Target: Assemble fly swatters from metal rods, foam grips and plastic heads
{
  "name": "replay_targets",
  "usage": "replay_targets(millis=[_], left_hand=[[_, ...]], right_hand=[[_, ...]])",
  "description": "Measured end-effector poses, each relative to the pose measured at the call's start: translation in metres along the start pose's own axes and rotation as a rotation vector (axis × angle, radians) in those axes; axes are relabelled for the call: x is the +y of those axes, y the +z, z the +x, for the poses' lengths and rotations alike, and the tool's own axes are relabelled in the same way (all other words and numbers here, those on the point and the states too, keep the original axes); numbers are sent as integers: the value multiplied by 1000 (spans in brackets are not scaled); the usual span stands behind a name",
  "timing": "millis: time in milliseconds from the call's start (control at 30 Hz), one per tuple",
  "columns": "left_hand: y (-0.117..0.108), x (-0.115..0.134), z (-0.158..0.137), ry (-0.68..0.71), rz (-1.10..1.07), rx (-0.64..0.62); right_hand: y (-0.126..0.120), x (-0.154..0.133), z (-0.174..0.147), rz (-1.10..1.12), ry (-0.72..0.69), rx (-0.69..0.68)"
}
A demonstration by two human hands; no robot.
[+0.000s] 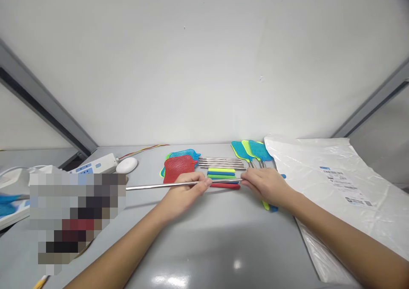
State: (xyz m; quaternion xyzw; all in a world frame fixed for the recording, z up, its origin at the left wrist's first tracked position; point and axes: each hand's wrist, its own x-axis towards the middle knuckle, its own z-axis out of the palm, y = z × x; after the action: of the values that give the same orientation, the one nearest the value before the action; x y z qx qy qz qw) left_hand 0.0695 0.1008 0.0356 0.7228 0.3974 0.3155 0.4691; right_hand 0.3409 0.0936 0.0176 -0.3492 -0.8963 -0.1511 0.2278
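Observation:
A long thin metal rod (147,187) lies level across both hands above the table. My left hand (187,193) is closed round its middle, thumb on top. My right hand (268,186) pinches the rod's right end, and its fingertips hide that tip. Behind my left hand lie fly swatter heads, a red one (179,169) over a blue one (183,153). Several bare metal rods (222,163) rest side by side to their right. In front of these are coloured handles, among them a green handle (221,177) and a red handle (225,186). Fly swatters (241,150) lie partly under my right hand.
A white plastic mailing bag (306,174) with a label covers the table's right side. On the left are a power strip (96,165), a round white device (127,166) and a pixelated patch. A white wall (204,76) stands behind the grey table (223,246).

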Motion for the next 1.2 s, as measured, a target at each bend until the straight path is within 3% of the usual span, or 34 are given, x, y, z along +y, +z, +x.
replay_targets(millis=[133,233,400,600,800,1033,1200], left_hand=[[17,6,-6,-47,10,-116],[21,4,-7,-87,-38,-136],[10,-1,-1,-67,-51,-126],[-3,0,1,-51,-61,-107],[-27,-2,3,-24,-168,16],[-75,-1,6,91,-304,304],[-69,-6,7,89,-227,366]], right_hand=[[-4,-16,2,5,-20,0],[-5,-18,3,3,-15,-28],[-4,-11,7,62,-24,-64],[-2,-5,8,28,-37,-12],[-2,9,2,-89,23,-1],[-8,25,-1,-150,131,-10],[-7,26,-3,-145,143,-20]])
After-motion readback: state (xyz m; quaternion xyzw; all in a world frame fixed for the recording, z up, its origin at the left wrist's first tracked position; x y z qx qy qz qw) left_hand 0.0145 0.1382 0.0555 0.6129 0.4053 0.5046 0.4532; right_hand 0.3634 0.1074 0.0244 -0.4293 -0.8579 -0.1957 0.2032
